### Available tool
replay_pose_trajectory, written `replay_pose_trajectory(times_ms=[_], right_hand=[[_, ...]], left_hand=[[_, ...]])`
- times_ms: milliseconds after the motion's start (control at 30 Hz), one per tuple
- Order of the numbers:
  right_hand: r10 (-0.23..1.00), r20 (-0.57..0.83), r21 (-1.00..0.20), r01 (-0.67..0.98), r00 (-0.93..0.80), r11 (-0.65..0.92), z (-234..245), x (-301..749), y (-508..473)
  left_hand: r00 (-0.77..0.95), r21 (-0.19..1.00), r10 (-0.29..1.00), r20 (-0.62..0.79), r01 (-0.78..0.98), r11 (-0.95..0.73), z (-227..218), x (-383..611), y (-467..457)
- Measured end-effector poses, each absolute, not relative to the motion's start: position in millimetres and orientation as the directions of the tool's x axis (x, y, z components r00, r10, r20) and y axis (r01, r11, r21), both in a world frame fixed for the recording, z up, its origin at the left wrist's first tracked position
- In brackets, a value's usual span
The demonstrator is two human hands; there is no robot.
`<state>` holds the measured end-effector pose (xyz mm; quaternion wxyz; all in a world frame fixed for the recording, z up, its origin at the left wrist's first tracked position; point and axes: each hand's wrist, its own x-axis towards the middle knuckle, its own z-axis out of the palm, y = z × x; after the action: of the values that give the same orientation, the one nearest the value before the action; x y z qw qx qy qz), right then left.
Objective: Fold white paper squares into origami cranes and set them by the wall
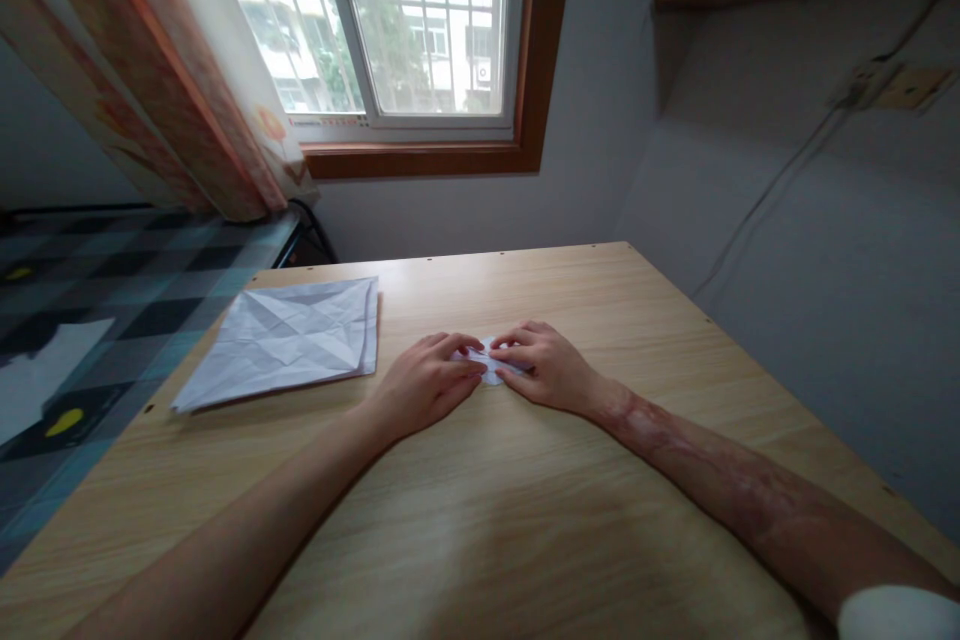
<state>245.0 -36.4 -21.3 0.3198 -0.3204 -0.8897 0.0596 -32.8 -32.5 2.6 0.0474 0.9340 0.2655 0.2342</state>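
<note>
A small piece of folded white paper [491, 375] lies on the wooden table, mostly covered by my fingers. My left hand [435, 375] is on its left side, fingers curled and closed on the paper's edge. From the right, my right hand [547, 365] presses its thumb and bent fingers onto the same paper. The fingertips of both hands are close together over its middle. How the paper is folded under them is too small to make out.
Larger creased white sheets [300, 330] lie stacked on the table [480, 520] to the left. A checked bed [112, 270] with loose paper [56, 375] adjoins the table's left side. Beyond are a window [427, 30] and curtain [172, 70]; a cable [772, 185] hangs on the right wall.
</note>
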Motion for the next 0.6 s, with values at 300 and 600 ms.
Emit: replay_pose_trajectory(times_ms=[300, 600], right_hand=[[0.548, 0.526, -0.158, 0.558, -0.651, 0.814, -20.9, 243.9, -39.7], [0.564, 0.540, -0.179, 0.569, -0.624, 0.802, -19.0, 239.2, -41.5]], left_hand=[[0.742, 0.283, 0.536, 0.401, 0.457, -0.844, 4.2, -30.2, -32.2], [0.753, 0.257, 0.524, 0.398, 0.457, -0.851, 4.5, -29.9, -32.2]])
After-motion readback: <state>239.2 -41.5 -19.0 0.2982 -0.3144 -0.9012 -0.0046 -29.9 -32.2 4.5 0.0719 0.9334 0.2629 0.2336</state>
